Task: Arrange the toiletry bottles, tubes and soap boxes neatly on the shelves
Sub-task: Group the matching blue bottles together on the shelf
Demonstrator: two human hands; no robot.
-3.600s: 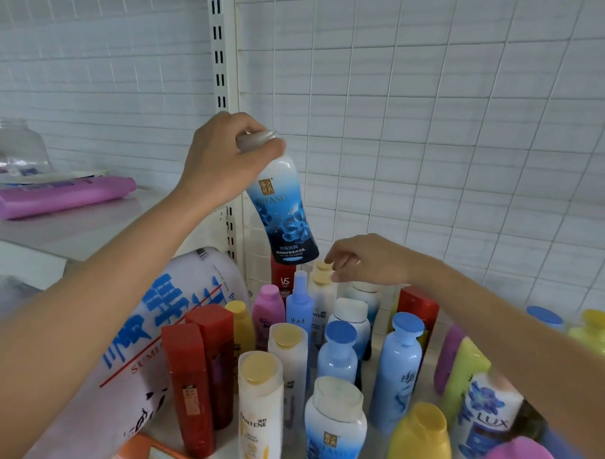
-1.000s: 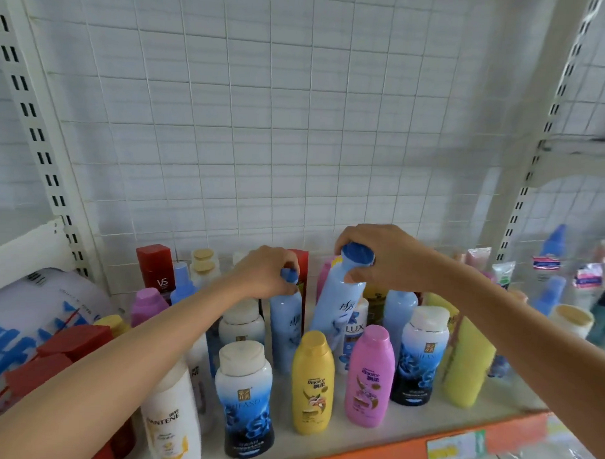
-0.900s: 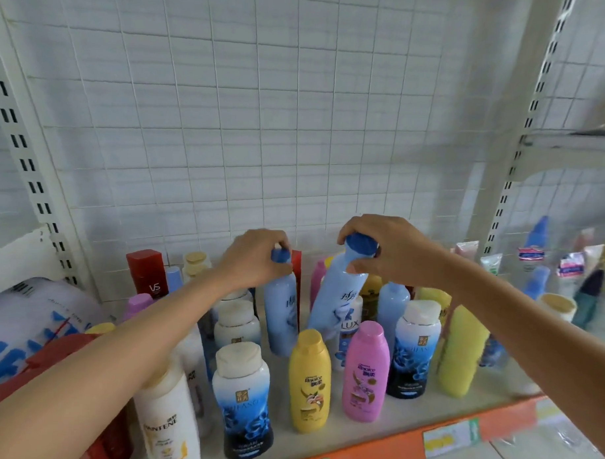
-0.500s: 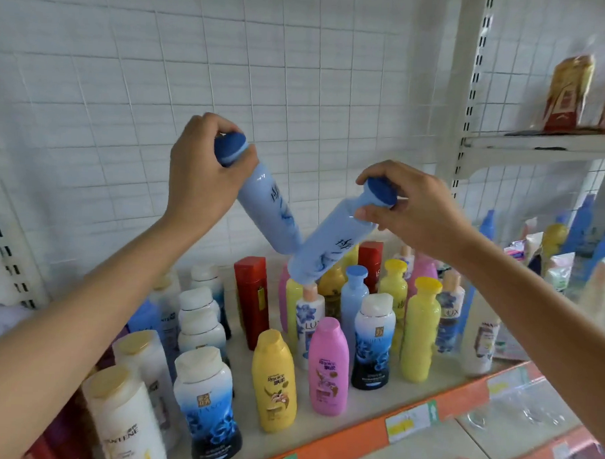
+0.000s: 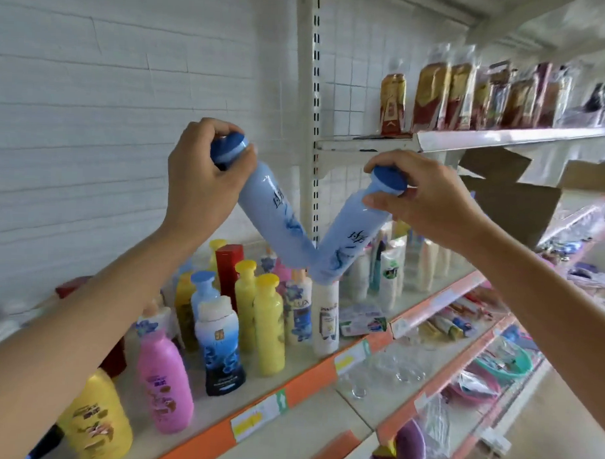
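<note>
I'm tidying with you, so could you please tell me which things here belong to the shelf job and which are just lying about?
For the job:
- left hand gripping a blue bottle
- right hand gripping a second blue bottle
- yellow bottle, pink bottle on the shelf

Lying about:
- cardboard box
- packets on the upper shelf
</note>
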